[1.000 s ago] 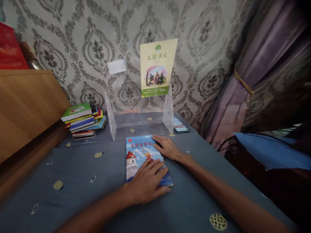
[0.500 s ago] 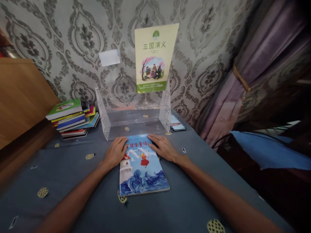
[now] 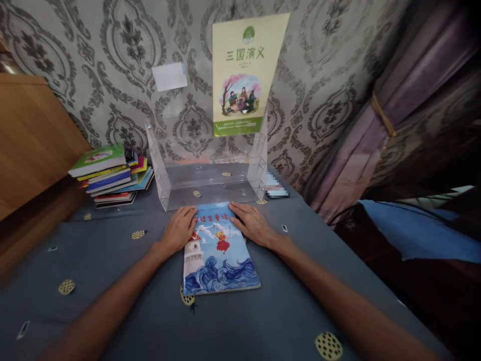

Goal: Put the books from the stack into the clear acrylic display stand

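A blue picture book (image 3: 218, 255) with a lighthouse and waves on its cover lies flat on the grey-blue tablecloth (image 3: 112, 281). My left hand (image 3: 179, 229) rests on the book's top left corner and my right hand (image 3: 252, 224) on its top right corner, fingers spread. Just beyond the book stands a clear acrylic display rack (image 3: 210, 175). A yellow-green book (image 3: 244, 75) stands upright in the rack's upper tier, on its right side.
A stack of several colourful books (image 3: 108, 173) sits at the left by a wooden headboard (image 3: 33, 135). Patterned wallpaper with a white card (image 3: 169, 76) is behind the rack. A purple curtain (image 3: 376, 115) and blue cloth (image 3: 417, 233) are at the right.
My left hand has moved from the book's lower half up to its top left corner. The view has shifted closer to the rack. My right hand has stayed on the top right corner.
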